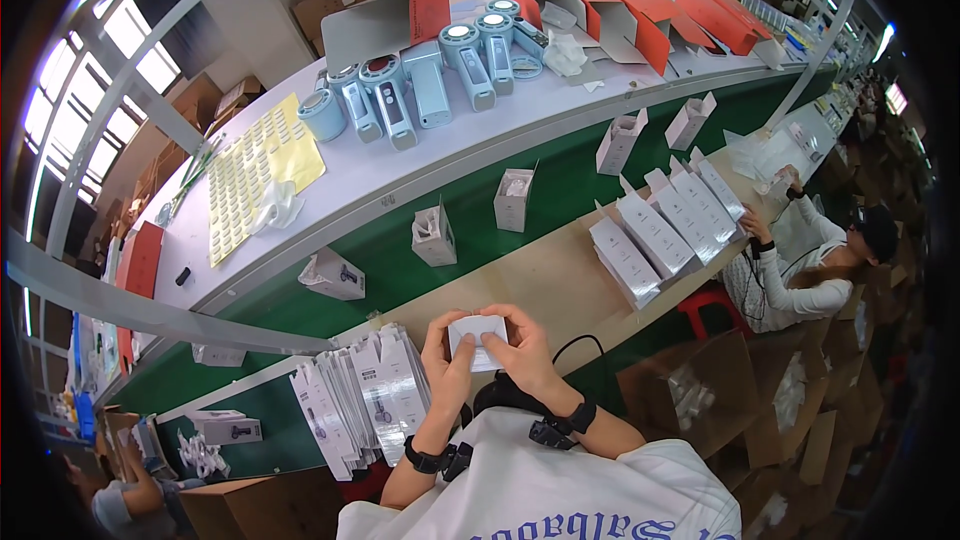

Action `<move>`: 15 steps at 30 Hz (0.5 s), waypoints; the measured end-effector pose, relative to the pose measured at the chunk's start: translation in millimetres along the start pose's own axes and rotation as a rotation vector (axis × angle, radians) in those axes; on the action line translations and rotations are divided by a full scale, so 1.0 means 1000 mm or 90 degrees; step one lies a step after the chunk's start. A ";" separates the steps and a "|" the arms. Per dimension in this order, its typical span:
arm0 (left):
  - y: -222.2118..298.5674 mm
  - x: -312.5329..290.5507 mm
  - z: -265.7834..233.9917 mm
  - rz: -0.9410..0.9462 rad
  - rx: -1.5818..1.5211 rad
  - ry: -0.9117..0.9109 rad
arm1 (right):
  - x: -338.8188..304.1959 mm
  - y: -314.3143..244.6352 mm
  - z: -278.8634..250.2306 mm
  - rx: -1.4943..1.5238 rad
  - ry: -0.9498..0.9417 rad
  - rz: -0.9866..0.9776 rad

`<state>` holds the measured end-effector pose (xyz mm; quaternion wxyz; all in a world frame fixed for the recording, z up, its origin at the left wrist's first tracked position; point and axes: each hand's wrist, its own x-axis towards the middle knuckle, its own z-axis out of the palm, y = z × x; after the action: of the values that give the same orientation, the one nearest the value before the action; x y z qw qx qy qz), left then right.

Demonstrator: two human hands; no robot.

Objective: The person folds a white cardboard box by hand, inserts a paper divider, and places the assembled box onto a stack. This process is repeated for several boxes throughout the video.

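A small white carton [478,328] is held between my two hands above the near edge of the tan work board. My left hand [446,365] grips its left side, and my right hand [526,352] grips the right side. Both thumbs press on its near face while the fingers wrap round behind. Whatever is inside the carton is hidden. Just left of my left hand lies a stack of flattened white cartons [385,385], printed with a device picture. Beyond the board, open-topped white cartons [434,238] stand on the green belt [470,280].
Open white cartons [672,225] line the board at right, beside a seated co-worker [805,275]. A raised table holds light-blue handheld devices [430,90], a yellow sticker sheet [265,175] and orange-red boxes [640,20]. A metal frame bar [190,315] crosses at left. Brown boxes [690,390] stand right.
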<state>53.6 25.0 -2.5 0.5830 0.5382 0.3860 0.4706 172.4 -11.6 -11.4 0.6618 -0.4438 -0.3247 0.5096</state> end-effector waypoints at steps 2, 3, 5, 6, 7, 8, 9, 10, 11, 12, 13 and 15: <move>-0.001 -0.001 -0.001 -0.014 0.000 0.002 | 0.002 -0.004 0.000 0.036 -0.011 -0.020; -0.002 -0.001 -0.002 0.009 -0.020 0.007 | 0.003 -0.005 -0.003 0.036 -0.012 -0.020; -0.006 0.000 -0.005 0.054 -0.060 0.016 | 0.005 -0.008 -0.012 -0.056 0.004 0.006; -0.009 0.000 -0.006 0.053 -0.061 0.015 | 0.005 -0.010 -0.018 -0.102 0.013 0.018; -0.012 -0.001 -0.007 0.141 0.043 0.006 | 0.006 -0.014 -0.023 -0.104 0.018 0.018; -0.013 -0.002 -0.007 0.229 0.145 -0.004 | 0.005 -0.021 -0.029 -0.062 -0.015 0.170; -0.015 -0.003 -0.007 0.317 0.247 -0.014 | 0.005 -0.027 -0.034 -0.017 -0.047 0.323; -0.016 -0.006 -0.007 0.315 0.241 -0.018 | 0.004 -0.030 -0.038 0.030 -0.078 0.474; -0.016 -0.010 -0.007 0.355 0.237 -0.060 | 0.003 -0.030 -0.039 0.028 -0.070 0.473; -0.014 -0.014 -0.004 0.395 0.231 -0.104 | 0.003 -0.029 -0.041 -0.008 -0.055 0.420; -0.015 -0.017 -0.003 0.435 0.223 -0.148 | 0.003 -0.027 -0.044 -0.045 -0.041 0.366; -0.025 -0.016 -0.021 0.313 0.366 -0.060 | 0.004 -0.021 -0.066 -0.272 0.008 0.129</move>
<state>32.6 16.0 -31.1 0.2951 0.7773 0.3343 0.4438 240.0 -26.4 -18.4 0.5006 -0.6072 -0.3748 0.4901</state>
